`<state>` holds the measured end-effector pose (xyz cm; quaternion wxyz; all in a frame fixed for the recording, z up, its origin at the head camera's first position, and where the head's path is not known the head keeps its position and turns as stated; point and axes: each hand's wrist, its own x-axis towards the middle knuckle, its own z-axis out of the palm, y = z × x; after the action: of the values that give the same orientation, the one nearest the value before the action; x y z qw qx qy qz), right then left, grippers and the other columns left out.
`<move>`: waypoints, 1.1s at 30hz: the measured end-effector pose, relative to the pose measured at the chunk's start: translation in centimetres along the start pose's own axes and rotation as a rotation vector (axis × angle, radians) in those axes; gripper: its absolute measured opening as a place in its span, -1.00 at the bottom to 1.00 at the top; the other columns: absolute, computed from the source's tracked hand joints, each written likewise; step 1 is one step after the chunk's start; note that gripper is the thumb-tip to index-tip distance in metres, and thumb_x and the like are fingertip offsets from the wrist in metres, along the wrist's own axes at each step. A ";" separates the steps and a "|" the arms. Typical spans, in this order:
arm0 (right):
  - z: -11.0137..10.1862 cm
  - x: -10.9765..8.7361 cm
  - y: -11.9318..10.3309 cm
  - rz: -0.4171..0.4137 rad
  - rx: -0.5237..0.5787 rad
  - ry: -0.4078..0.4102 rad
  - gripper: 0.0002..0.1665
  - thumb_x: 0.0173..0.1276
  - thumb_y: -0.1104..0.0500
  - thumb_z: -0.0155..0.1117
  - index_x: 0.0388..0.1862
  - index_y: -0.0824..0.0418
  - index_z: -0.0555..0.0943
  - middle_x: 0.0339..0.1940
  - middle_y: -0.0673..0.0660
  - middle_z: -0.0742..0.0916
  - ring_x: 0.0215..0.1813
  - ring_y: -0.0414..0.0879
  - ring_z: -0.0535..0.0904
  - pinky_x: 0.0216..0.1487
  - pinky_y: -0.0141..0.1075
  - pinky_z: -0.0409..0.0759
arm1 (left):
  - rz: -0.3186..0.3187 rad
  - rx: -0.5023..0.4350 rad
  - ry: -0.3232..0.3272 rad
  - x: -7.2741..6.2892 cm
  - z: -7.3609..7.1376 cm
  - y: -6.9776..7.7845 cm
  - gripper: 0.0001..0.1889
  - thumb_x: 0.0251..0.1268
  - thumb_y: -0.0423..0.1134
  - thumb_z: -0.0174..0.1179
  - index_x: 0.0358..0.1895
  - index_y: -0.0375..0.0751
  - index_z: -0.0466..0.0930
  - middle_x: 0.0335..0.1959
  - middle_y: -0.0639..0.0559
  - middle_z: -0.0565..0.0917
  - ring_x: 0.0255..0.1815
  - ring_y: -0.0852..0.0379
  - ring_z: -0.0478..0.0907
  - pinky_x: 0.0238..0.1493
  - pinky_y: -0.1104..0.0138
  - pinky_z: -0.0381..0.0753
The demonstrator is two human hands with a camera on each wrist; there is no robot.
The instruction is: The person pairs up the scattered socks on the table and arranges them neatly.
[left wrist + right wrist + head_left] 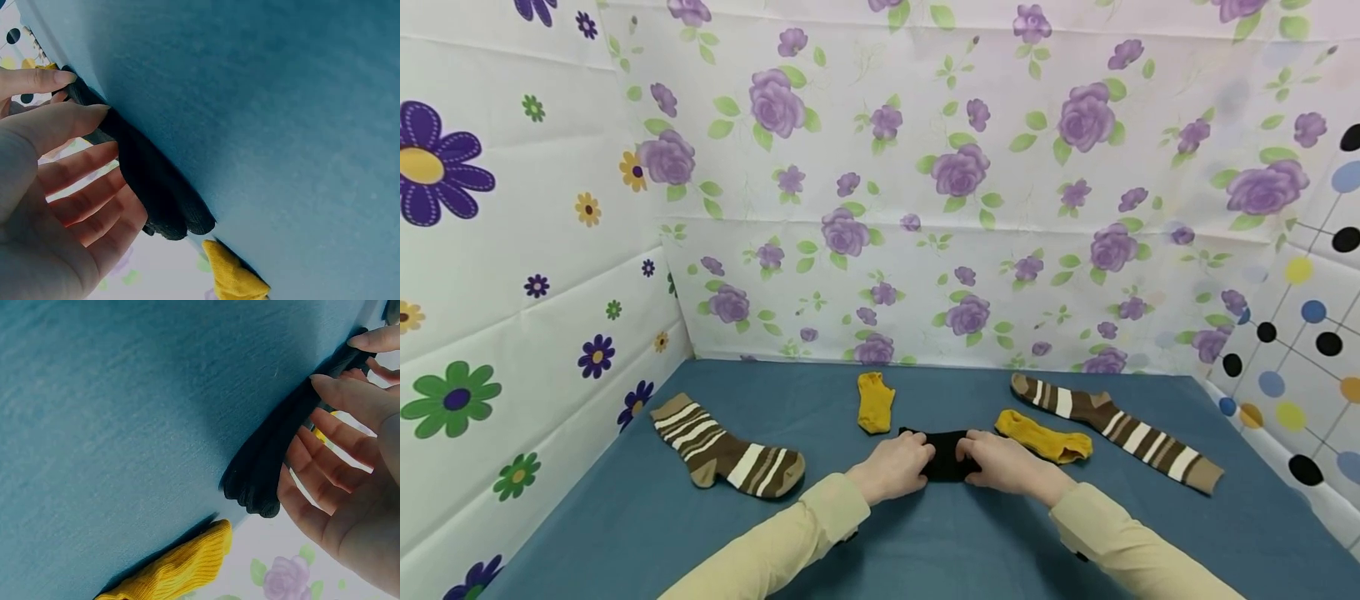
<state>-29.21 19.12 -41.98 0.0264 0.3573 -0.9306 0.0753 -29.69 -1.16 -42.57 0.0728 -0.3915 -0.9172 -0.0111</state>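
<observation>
A black sock (947, 458), folded into layers, lies on the blue cloth in front of the person. My left hand (893, 467) pinches its left part, thumb on the near side and fingers behind. On the other end, my right hand (1006, 461) holds it the same way. In the left wrist view the folded black fabric (156, 178) extends past the fingers in rounded ends. Several stacked folds of the black sock (259, 462) show at its end in the right wrist view. The fingertips behind the fabric are partly hidden.
Two yellow socks lie beyond the hands, one upright in view (875, 404) and one slanting (1045, 437) near the right hand. Brown-and-white striped socks lie at left (726, 446) and right (1120, 425). Flowered sheets (910, 192) wall the blue table (925, 550).
</observation>
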 end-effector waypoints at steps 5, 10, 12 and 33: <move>0.2 0.2 0.3 0.003 -0.005 0.014 -0.74 0.05 0.23 0.40 -0.29 0.19 0.53 -0.38 0.03 0.48 -0.40 -0.12 0.44 -0.40 -0.29 0.48 | -0.003 0.020 0.004 0.2 -0.1 0.0 -0.92 0.12 -0.26 0.24 -0.37 -0.12 0.54 -0.45 0.04 0.41 -0.41 0.12 0.38 -0.42 0.38 0.45; 0.3 0.5 0.5 0.021 -0.007 0.039 -0.75 0.04 0.25 0.40 -0.30 0.21 0.53 -0.41 0.02 0.46 -0.41 -0.10 0.43 -0.41 -0.26 0.48 | -0.016 0.057 -0.001 0.6 -0.1 0.0 -0.94 0.15 -0.27 0.21 -0.33 -0.14 0.55 -0.45 0.01 0.42 -0.42 0.11 0.39 -0.42 0.37 0.46; 0.4 0.8 0.6 0.037 -0.008 0.043 -0.75 0.04 0.27 0.40 -0.31 0.22 0.53 -0.42 0.02 0.45 -0.42 -0.10 0.43 -0.40 -0.25 0.48 | -0.028 0.066 -0.004 0.8 -0.2 0.0 -0.94 0.17 -0.27 0.20 -0.31 -0.15 0.56 -0.44 0.01 0.42 -0.41 0.10 0.40 -0.41 0.37 0.47; 0.3 2.7 0.9 0.213 -0.032 0.030 -0.77 0.08 0.27 0.38 -0.30 0.25 0.53 -0.41 0.10 0.47 -0.33 -0.02 0.45 -0.32 -0.20 0.48 | -0.130 0.045 -0.055 2.7 0.1 -0.9 -0.81 0.25 -0.15 0.14 -0.18 -0.15 0.56 -0.30 -0.01 0.44 -0.26 0.08 0.44 -0.39 0.34 0.50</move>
<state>-31.85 17.94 -42.15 0.0378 0.2546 -0.9639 0.0682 -32.20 0.20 -42.26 0.0557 -0.3295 -0.9424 0.0157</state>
